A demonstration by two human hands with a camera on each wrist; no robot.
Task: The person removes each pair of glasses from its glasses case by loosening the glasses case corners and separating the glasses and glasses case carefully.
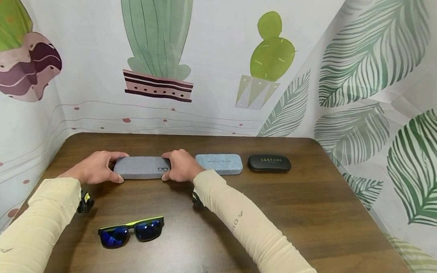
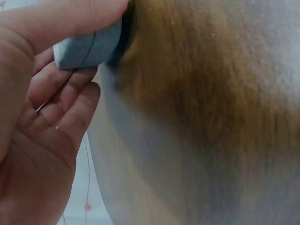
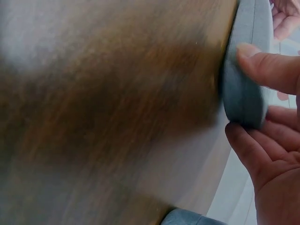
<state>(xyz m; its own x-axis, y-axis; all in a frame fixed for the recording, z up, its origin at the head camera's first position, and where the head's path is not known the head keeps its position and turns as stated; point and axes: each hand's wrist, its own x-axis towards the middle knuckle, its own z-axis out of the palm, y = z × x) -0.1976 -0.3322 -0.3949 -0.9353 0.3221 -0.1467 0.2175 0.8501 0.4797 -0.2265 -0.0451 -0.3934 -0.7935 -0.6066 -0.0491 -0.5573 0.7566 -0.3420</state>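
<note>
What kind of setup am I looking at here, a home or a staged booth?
Likely a staged tabletop booth: a brown table hemmed in by cactus and leaf printed backdrops, with three glasses cases in a row and sunglasses laid out.

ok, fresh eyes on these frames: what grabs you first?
Both hands clasp a grey glasses case at the far middle of the brown table: the left hand grips its left end, the right hand its right end. Beside it to the right lie a light blue case and a black case. Sunglasses with blue lenses lie nearer the person.
</note>
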